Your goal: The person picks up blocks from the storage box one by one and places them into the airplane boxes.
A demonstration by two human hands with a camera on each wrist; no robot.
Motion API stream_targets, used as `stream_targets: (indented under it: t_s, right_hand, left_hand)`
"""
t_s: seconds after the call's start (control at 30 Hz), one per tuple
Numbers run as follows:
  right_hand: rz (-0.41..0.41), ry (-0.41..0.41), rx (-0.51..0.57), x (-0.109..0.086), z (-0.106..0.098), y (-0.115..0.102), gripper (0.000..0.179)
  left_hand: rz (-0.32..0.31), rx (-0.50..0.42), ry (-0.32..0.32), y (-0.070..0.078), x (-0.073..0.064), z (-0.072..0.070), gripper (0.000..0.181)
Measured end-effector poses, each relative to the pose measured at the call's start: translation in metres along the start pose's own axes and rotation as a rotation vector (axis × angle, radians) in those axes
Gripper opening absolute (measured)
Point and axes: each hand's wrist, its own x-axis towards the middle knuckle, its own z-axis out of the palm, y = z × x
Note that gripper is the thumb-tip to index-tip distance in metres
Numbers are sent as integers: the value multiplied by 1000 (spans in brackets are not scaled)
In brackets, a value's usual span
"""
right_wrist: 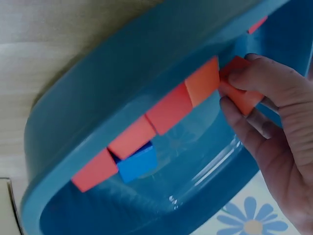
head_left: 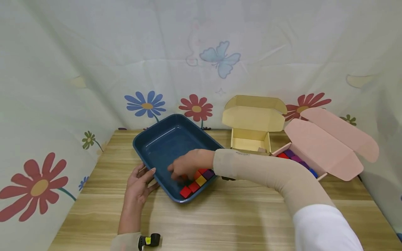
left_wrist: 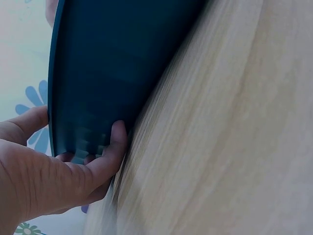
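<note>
A dark blue rectangular tray (head_left: 169,143) lies at an angle on the table. My left hand (head_left: 139,183) grips its left side, thumb at the rim and fingers against the outer wall (left_wrist: 98,73). Inside the tray, my right hand (head_left: 190,164) pinches a red-orange cube (right_wrist: 244,100) between thumb and fingers. Beside that cube runs a row of cubes along the wall, among them a red cube (head_left: 185,192), a yellow cube (head_left: 201,180) and a purple cube (head_left: 208,174). A blue cube (right_wrist: 138,164) sits beside the row. The right hand partly covers the cubes in the head view.
A yellow box (head_left: 251,143) with its lid up stands at the back, a small light piece in its corner. To its right, an open pink box (head_left: 323,148) holds several coloured cubes (head_left: 296,159). A patterned curtain (head_left: 176,62) hangs behind the wooden table (head_left: 251,216).
</note>
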Motion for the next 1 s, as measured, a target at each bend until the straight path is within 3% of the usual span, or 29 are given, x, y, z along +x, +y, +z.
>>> stream_targets:
  t_s: [0.33,0.57,1.0]
  right_hand:
    - [36,85,-52,-31,3,18,24]
    - [128,114,-18,-54,8,32,21]
    - [175,202,1,-89,13,45,23]
  left_hand:
    - [1,13,0,0,0,0,74]
    - [-3,2,-8,1,1,0,76]
    - [2,-11,-8,0,-1,-1,74]
